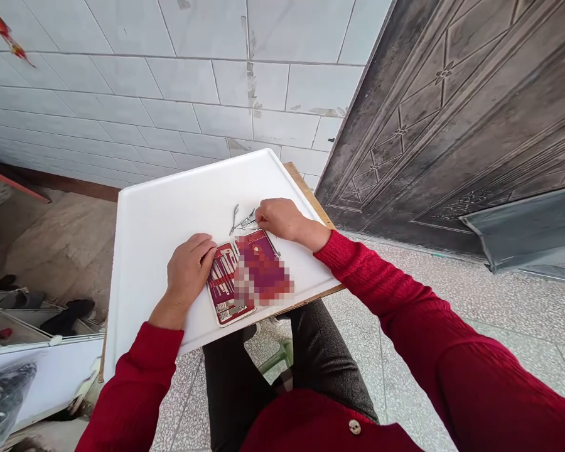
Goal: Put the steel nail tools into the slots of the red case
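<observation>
A manicure case (pixel 225 276) lies unfolded on a white tabletop (pixel 169 207). Slim metal tools fill its left half, strapped across a dark red lining; nail clippers sit along the bottom. Part of the purple-red right half is blurred out. My left hand (pixel 188 267) has its fingers curled and its fingertips at the case's upper left edge. Just beyond the case, silver nippers (pixel 247 221) rest at the fingertips of my right hand (pixel 279 216), which is closed on one end of them. Another slim silver handle (pixel 234 216) shows to their left.
A white tiled wall (pixel 193 94) stands behind the table, and a dark patterned door (pixel 428 125) is at the right. Bins of dark items (pixel 32 320) stand at lower left. A green stool (pixel 280 356) shows between my legs.
</observation>
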A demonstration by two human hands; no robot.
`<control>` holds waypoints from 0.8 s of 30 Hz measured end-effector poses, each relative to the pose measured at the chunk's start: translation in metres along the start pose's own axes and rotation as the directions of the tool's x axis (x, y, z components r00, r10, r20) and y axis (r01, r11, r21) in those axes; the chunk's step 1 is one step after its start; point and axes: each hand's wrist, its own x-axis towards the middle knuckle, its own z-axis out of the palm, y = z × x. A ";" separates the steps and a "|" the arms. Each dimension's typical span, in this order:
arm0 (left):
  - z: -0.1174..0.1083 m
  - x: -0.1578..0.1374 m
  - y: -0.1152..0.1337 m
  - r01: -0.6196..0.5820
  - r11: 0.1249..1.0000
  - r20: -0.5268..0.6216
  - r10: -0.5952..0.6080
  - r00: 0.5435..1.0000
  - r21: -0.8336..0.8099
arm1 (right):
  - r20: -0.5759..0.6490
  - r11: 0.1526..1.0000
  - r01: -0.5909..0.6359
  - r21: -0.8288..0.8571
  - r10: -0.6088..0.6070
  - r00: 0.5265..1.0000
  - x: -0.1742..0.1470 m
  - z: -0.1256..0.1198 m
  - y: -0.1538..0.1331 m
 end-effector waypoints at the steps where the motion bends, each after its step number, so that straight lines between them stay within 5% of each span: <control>1: 0.000 0.000 0.000 -0.002 1.000 0.001 0.002 1.000 0.002 | 0.002 1.000 -0.003 -0.007 0.003 1.000 0.001 0.001 0.000; 5: 0.003 0.001 0.000 -0.013 1.000 -0.023 0.013 1.000 0.016 | -0.027 0.998 -0.004 0.057 0.006 1.000 0.000 0.005 0.006; 8: 0.003 0.001 0.000 -0.020 0.999 -0.032 0.021 0.999 0.032 | -0.118 0.955 0.028 0.294 0.007 0.993 -0.001 0.011 0.015; 12: 0.004 0.001 0.000 -0.021 0.999 -0.047 0.023 0.999 0.036 | -0.112 0.685 0.054 0.727 0.040 0.993 0.001 0.024 0.026; 16: 0.005 0.001 -0.002 -0.026 0.999 -0.040 0.027 0.999 0.030 | -0.022 0.382 0.024 0.924 -0.010 1.000 0.003 0.032 0.031; 24: 0.005 0.001 -0.004 -0.027 0.999 -0.021 0.028 0.999 0.039 | 0.024 0.141 -0.012 0.990 -0.084 0.996 0.000 0.031 0.026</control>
